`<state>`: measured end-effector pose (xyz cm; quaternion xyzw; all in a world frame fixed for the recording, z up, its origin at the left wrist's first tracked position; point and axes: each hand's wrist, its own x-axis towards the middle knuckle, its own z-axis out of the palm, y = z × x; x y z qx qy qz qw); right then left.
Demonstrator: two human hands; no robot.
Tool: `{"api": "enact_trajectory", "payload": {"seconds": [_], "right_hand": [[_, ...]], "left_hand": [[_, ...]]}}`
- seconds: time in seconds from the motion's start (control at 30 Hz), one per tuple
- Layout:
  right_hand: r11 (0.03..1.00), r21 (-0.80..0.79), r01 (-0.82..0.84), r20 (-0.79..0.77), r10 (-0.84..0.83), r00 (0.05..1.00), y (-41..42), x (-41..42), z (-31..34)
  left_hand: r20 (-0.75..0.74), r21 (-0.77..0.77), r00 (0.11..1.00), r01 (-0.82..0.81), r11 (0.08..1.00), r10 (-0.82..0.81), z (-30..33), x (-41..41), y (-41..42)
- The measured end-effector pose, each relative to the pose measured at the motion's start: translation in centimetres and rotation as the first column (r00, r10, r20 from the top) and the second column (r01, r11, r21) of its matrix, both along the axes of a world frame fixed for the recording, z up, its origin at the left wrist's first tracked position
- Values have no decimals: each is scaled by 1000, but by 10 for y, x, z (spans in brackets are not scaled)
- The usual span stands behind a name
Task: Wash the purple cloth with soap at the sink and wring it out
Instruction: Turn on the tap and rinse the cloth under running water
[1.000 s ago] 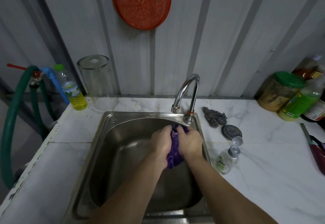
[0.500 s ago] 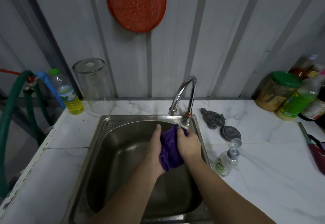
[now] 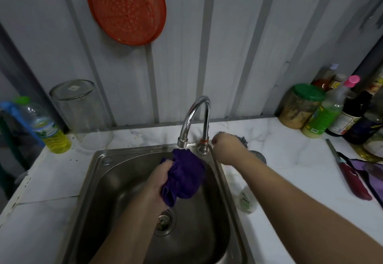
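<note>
My left hand is shut on the bunched purple cloth and holds it inside the steel sink, right under the spout of the chrome faucet. No water stream is visible. My right hand is off the cloth, over the counter just right of the faucet's base, with curled, blurred fingers. It covers most of the steel scourer. The small soap bottle lies on the counter beside the sink, partly under my right forearm. The drain shows below the cloth.
An upturned glass jar and a bottle of yellow liquid stand at the back left. A green-lidded jar and several bottles crowd the back right. A red-handled tool lies at the right. An orange basket hangs on the wall.
My right hand let go of the cloth and moved right and back, past the faucet's base. My left hand alone now holds the cloth, closer under the spout.
</note>
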<state>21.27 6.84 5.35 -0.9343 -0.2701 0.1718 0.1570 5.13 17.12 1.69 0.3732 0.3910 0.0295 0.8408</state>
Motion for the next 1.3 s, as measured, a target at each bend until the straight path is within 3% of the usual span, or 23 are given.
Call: {"api": "enact_trajectory", "payload": {"seconds": [0.13,0.23,0.4,0.83,1.3], "right_hand": [[930,-291,-226,204,291,935,-5,54,7],[806,-458,-374,214,509,834,-5,86,-6],[687,-552,-472,221,666,712,8,103,-26],[644,-598,-477,175,686,706,26,121,-43],[687,-583,-435,234,654,719,28,119,-54]], "left_hand": [[81,-54,996,-20,998,25,6,4,1],[105,-71,993,-55,996,62,4,8,3],[158,-121,983,-77,990,96,0,15,3],[232,-222,953,-144,964,196,3,30,-5],[201,-172,960,-161,972,195,11,35,-11]]}}
